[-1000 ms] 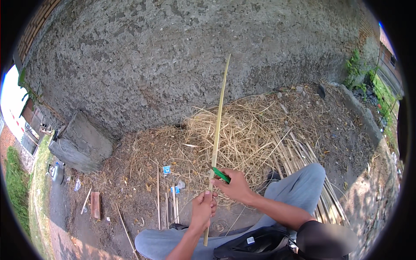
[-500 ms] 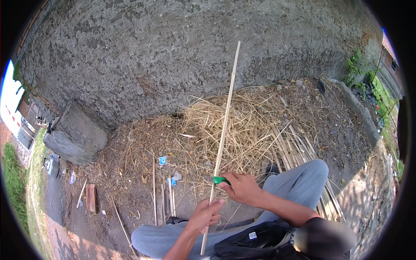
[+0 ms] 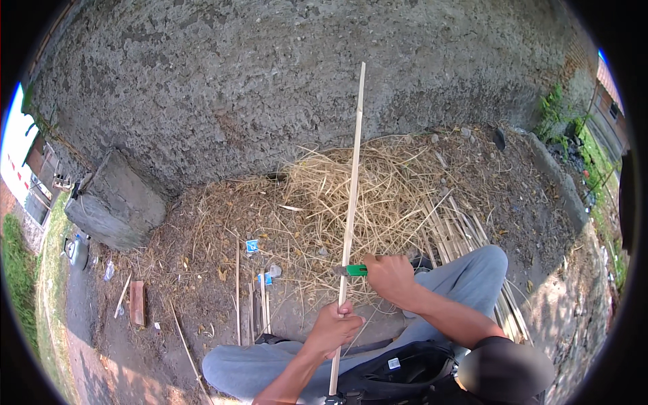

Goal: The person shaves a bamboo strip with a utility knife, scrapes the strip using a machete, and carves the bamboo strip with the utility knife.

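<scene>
A long, pale bamboo strip (image 3: 353,182) stretches away from my lap toward the wall, nearly upright in the picture. My left hand (image 3: 332,329) is closed round its lower part, with the near end sticking out below the fist. Just farther up the strip, my right hand (image 3: 390,278) grips a green-handled utility knife (image 3: 356,270) from the right side. The knife's blade reaches across the strip and appears to touch it; the exact contact is too small to make out.
A heap of thin shavings (image 3: 364,196) lies beyond my hands, before a rough grey wall (image 3: 270,88). Split strips (image 3: 452,229) are bundled by my right knee. At left are a concrete block (image 3: 118,202), a brick (image 3: 138,304), a kettle (image 3: 78,252) and blue wrappers (image 3: 252,246).
The strip has swung more upright, its far end shifting left and its near end right. My left hand has moved right and the knife hand right and slightly farther away.
</scene>
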A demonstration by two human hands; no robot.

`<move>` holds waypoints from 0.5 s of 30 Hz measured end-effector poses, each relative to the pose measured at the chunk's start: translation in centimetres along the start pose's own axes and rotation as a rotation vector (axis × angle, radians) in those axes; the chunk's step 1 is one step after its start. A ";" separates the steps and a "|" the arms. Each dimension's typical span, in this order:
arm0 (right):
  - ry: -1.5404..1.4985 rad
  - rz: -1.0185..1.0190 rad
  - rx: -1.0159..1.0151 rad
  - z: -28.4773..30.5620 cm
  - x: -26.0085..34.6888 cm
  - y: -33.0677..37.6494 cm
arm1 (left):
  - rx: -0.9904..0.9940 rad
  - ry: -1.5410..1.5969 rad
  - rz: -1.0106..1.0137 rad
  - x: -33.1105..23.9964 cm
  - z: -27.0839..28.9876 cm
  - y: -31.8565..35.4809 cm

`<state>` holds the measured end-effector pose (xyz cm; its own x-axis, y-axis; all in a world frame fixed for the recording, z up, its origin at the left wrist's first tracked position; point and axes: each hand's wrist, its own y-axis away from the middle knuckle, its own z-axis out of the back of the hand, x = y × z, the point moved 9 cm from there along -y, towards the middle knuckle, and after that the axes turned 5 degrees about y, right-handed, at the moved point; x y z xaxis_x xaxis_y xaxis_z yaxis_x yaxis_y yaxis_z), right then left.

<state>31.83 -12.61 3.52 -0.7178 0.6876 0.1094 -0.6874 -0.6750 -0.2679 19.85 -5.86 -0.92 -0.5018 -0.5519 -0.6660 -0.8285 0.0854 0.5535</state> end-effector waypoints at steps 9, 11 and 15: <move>0.109 -0.020 -0.041 0.5 -1.4 -2.0 | 0.024 0.011 -0.012 -0.5 -1.6 -0.5; 0.117 -0.082 -0.026 0.7 -2.3 -3.0 | 0.029 0.016 0.001 -1.0 -2.1 -0.1; 0.096 -0.070 -0.063 0.0 -3.1 -3.5 | -0.003 -0.050 -0.016 -0.4 -2.1 -0.6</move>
<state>36.45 -12.34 4.15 -0.6527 0.7566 0.0386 -0.7248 -0.6088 -0.3224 21.02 -7.42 0.02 -0.5002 -0.5106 -0.6993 -0.8360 0.0746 0.5436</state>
